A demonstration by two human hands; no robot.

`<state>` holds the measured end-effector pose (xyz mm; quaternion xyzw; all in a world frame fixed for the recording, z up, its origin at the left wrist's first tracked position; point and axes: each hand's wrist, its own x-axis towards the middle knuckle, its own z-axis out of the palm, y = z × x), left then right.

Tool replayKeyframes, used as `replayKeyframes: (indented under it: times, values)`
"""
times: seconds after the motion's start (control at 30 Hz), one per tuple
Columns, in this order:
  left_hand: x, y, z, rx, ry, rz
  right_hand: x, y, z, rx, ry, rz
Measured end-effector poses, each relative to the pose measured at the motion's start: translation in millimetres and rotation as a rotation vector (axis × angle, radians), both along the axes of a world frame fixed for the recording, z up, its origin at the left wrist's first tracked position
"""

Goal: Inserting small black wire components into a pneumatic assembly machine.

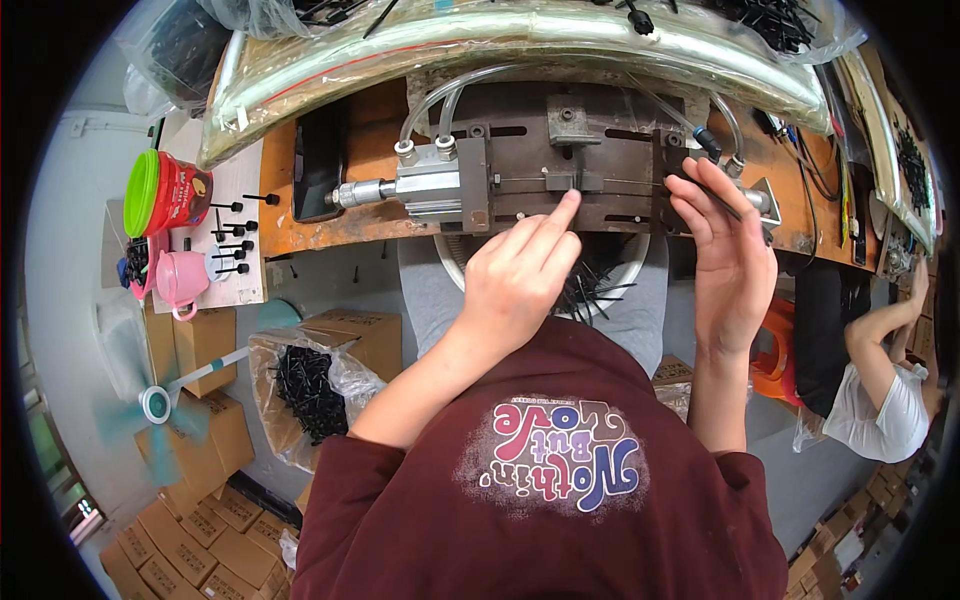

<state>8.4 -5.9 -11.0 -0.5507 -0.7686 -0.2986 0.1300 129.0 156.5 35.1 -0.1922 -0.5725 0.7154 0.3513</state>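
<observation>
My left hand point(525, 265) reaches over the front of a dark metal fixture point(620, 210). Its index finger is stretched out, with the tip at the small dark blocks point(592, 183) in the fixture's middle; the other fingers bend loosely. No held object shows in it. Beside the fixture's right end block, my right hand point(728, 260) is raised with long, slightly curved fingers apart. A dark strip shows between those fingers; whether it is a part or the fixture behind is unclear. A silver air cylinder point(425, 190) is mounted on the fixture's left side. Thin black stalk-like parts point(590, 290) lie in a white-rimmed basin at my lap.
Black parts lie on the board at left, near a red tub point(185, 195) and a pink cup point(182, 277). Clear hoses point(430, 105) arch behind the fixture. A bag of black parts point(312, 393) and a fan point(155, 404) stand lower left. Another person point(880, 400) sits at right.
</observation>
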Motion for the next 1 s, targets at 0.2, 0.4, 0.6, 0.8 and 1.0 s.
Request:
replayKeyframes:
  times: [0.2, 0.4, 0.6, 0.8, 1.0]
  values:
    - [1, 15, 6, -0.106, 0.077, 0.001, 1, -3, -4, 0.035, 0.043, 0.051]
    - [3, 7, 10, -0.171, 0.100, 0.046, 1, -6, -6, 0.026, 0.017, 0.091]
    - [5, 17, 23, -0.301, 0.199, 0.055, -3, -9, -5, 0.017, 0.053, 0.168]
    - [1, 20, 28, -0.329, 0.168, 0.033, -3, -14, -2, 0.100, 0.043, 0.124]
    - [0, 20, 31, -0.327, 0.119, 0.017, 1, -14, -11, 0.508, 0.030, 0.066]
